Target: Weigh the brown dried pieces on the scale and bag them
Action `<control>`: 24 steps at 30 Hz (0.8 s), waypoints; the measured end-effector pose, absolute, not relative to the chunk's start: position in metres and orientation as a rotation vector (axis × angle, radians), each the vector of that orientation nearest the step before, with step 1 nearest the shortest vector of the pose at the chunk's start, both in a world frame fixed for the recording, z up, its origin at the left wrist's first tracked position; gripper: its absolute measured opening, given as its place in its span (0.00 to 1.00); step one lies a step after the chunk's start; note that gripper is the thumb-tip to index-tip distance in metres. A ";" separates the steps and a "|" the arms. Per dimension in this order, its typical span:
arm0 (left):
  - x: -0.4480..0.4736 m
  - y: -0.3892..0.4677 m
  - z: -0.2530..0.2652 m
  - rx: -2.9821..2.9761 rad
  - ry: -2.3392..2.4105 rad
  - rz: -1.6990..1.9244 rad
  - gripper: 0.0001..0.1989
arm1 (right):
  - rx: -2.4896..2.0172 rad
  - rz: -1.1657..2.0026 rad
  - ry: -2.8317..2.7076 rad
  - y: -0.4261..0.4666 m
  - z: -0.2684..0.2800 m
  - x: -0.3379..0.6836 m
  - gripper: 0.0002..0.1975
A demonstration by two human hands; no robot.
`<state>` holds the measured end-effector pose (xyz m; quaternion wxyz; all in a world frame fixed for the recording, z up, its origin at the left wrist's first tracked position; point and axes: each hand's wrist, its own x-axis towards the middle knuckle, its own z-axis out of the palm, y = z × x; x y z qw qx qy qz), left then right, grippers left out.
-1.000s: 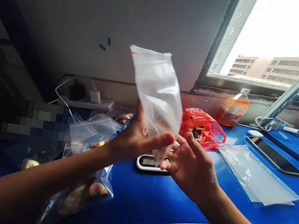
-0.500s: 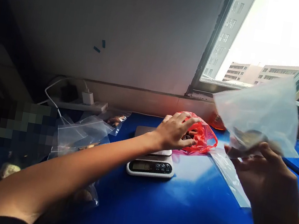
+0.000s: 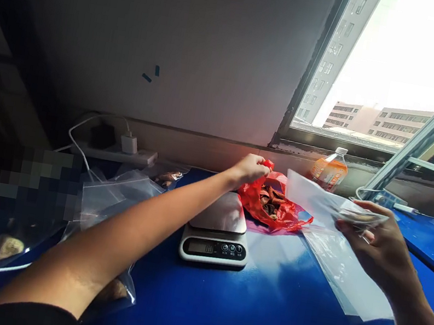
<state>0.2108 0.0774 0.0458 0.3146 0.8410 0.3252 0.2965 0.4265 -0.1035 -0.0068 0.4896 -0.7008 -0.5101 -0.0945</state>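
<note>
My left hand point(image 3: 249, 169) pinches the upper left edge of a red plastic bag point(image 3: 250, 198), behind the scale. The bag's mouth gapes, showing brown dried pieces point(image 3: 271, 200) inside. My right hand point(image 3: 380, 242) grips a clear plastic bag point(image 3: 309, 197), held tilted above the table to the right of the red one; something small and brownish shows in it near my fingers. Between my arms stands a white kitchen scale point(image 3: 214, 251) with a bare metal plate and a lit display whose digits I cannot read.
Flat clear bags point(image 3: 352, 274) lie under my right hand on the blue table point(image 3: 185, 301). Filled zip bags point(image 3: 123, 191) are at the left. An orange-labelled bottle point(image 3: 330, 170) stands by the window. A power strip point(image 3: 145, 157) with a white charger lies along the wall.
My left hand has closed on the red bag's edge and drawn it back, so its contents show more. My right hand has lowered and tilted the clear bag; the bottle is now uncovered.
</note>
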 end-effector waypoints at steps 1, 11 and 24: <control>0.207 0.081 0.048 2.167 0.831 0.798 0.15 | -1.741 -0.283 -1.362 -0.102 -0.005 0.424 0.22; 0.180 0.086 0.049 2.047 0.718 0.853 0.31 | -1.822 -0.526 -2.039 0.002 0.048 0.400 0.20; 0.074 0.008 0.025 2.548 0.875 0.652 0.30 | -1.793 -0.826 -1.829 0.038 0.074 0.391 0.16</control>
